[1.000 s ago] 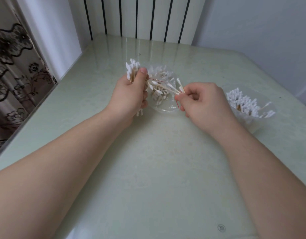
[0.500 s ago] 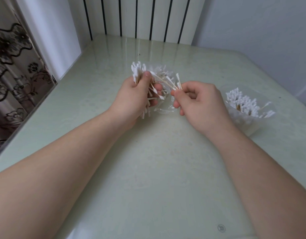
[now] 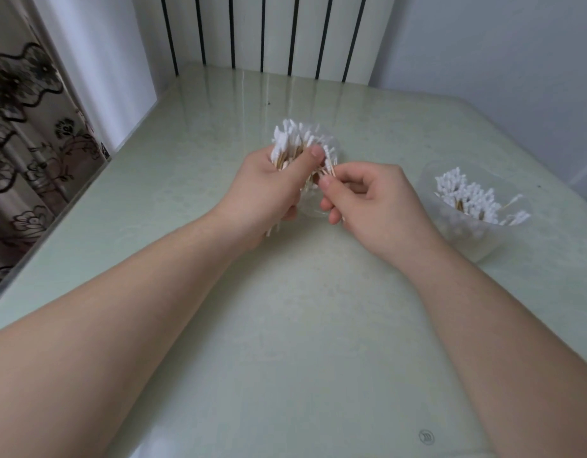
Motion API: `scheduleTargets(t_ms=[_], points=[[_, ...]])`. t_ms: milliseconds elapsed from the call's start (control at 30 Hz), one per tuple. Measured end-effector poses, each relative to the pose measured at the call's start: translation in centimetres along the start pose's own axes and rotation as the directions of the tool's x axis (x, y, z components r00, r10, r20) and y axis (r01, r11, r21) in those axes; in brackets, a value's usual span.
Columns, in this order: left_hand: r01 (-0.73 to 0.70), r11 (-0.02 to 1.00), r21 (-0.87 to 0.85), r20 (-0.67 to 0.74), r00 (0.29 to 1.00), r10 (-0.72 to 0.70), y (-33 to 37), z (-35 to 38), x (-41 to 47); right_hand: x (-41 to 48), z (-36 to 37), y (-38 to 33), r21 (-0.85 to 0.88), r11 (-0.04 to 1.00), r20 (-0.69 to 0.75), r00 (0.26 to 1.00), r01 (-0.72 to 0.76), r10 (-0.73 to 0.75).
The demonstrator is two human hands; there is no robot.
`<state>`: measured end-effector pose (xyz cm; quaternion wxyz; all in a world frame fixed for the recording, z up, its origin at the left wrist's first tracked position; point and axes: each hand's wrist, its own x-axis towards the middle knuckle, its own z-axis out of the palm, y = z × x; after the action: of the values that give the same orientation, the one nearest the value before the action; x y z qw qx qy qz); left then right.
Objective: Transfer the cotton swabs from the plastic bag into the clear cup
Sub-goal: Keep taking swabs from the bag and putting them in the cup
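My left hand (image 3: 269, 190) grips an upright bundle of wooden-stemmed cotton swabs (image 3: 293, 140), white tips fanning out above the fist. My right hand (image 3: 374, 203) is close beside it, thumb and forefinger pinching a few swab stems at the bundle's right edge. The clear plastic bag (image 3: 311, 208) lies crumpled on the table under and behind both hands, mostly hidden. The clear cup (image 3: 477, 241) stands to the right of my right hand, apart from it, holding many swabs (image 3: 467, 196) tips up.
The pale green glossy table (image 3: 285, 325) spreads toward me. Its left edge (image 3: 54, 226) drops off beside a patterned curtain (image 3: 24, 127). A striped wall panel (image 3: 262, 31) and a grey wall border the far side.
My right hand has moved left with a few swabs from over the bag up against the left hand's bundle. The bundle now looks fuller and the left thumb has closed over it.
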<state>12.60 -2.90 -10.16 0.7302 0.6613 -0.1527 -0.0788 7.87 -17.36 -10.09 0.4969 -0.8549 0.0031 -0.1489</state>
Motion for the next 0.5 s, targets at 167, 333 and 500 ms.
scheduleTargets(t_ms=[167,333,500], points=[[0.009,0.999,-0.038,-0.143,0.990,-0.015,0.16,-0.39,0.79,0.04,-0.20,-0.55,0.065,0.997,0.015,0.999,-0.046,0.045],[0.015,0.990,-0.143,-0.095,0.995,-0.028,0.25,-0.40,0.68,0.00,-0.38,-0.87,0.144,0.989,-0.020,0.999,-0.037,0.041],[0.014,1.000,-0.025,0.004,1.000,-0.013,0.76,-0.32,0.01,-0.08,-0.56,-0.53,0.185,0.983,-0.026,1.000,0.015,-0.010]])
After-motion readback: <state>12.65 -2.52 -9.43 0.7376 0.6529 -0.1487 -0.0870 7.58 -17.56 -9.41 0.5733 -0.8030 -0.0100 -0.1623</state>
